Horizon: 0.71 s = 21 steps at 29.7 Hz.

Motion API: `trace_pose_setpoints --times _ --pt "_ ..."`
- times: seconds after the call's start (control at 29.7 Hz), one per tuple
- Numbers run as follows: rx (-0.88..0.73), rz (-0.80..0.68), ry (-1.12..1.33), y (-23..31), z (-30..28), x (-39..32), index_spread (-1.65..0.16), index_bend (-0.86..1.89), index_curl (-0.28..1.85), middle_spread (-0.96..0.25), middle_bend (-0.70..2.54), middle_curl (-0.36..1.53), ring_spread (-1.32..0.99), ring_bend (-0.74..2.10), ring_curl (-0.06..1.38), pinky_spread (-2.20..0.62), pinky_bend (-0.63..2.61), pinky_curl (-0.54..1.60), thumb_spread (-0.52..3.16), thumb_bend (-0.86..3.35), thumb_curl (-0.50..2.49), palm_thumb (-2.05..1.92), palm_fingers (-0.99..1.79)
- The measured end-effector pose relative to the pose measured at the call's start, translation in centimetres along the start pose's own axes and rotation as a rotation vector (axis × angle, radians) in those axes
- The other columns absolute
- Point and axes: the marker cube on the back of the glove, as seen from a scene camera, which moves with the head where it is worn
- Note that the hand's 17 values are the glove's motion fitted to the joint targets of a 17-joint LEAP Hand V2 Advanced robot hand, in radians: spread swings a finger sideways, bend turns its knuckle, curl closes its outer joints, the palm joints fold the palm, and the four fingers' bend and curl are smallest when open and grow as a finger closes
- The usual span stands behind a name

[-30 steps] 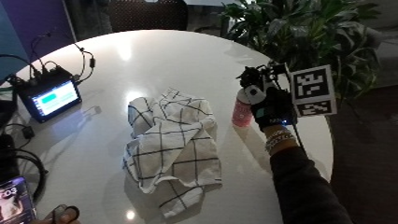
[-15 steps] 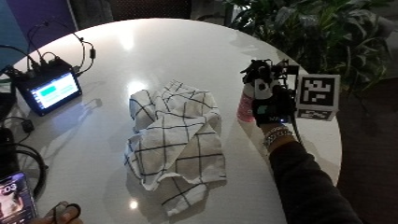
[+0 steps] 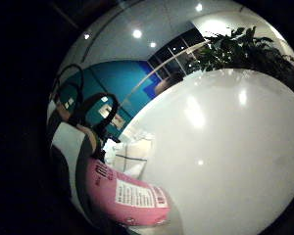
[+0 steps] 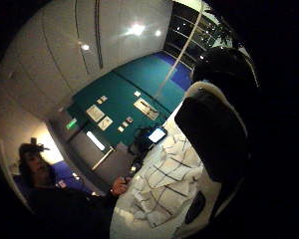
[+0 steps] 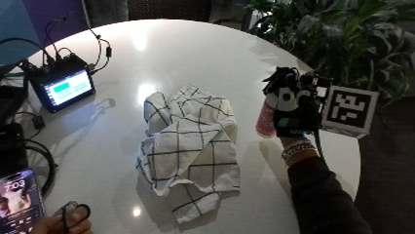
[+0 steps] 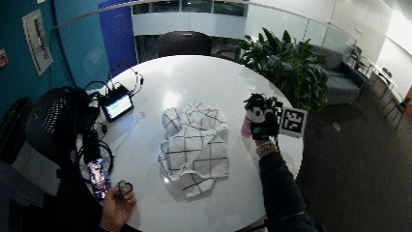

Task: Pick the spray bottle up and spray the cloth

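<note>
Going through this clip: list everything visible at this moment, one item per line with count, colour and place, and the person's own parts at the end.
table: one, white, round, bearing everything.
cloth: one, white with dark grid lines, crumpled at the table's middle.
spray bottle: one, pink, held up beside the cloth near the table's plant-side edge.
small monitor: one, black with a lit screen, at the table's edge with cables plugged in.
phone: one, screen lit, at the table's near edge.
plant: one, green, behind the table.
chair: one, dark, at the table's far side.
right hand: one, black-gloved, fingers curled round the spray bottle.
bare hand: one, at the near edge, holding a small dark looped object.
</note>
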Motion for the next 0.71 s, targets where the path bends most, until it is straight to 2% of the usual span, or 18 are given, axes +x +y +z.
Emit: trace_pose_setpoints --times 0.1,0.71 --pt "-0.018 -0.039 0.020 -0.3 -1.0 -1.9 -0.25 0.23 0.47 -0.22 0.51 0.53 -0.14 0.61 0.46 -0.27 0.49 0.41 1.42 0.00 0.15 0.44 1.42" --pt "-0.404 -0.241 0.125 -5.5 -0.1 -10.5 -0.25 0.29 0.53 -0.20 0.43 0.51 -0.15 0.72 0.46 -0.28 0.51 0.41 1.48 0.00 0.14 0.47 1.39"
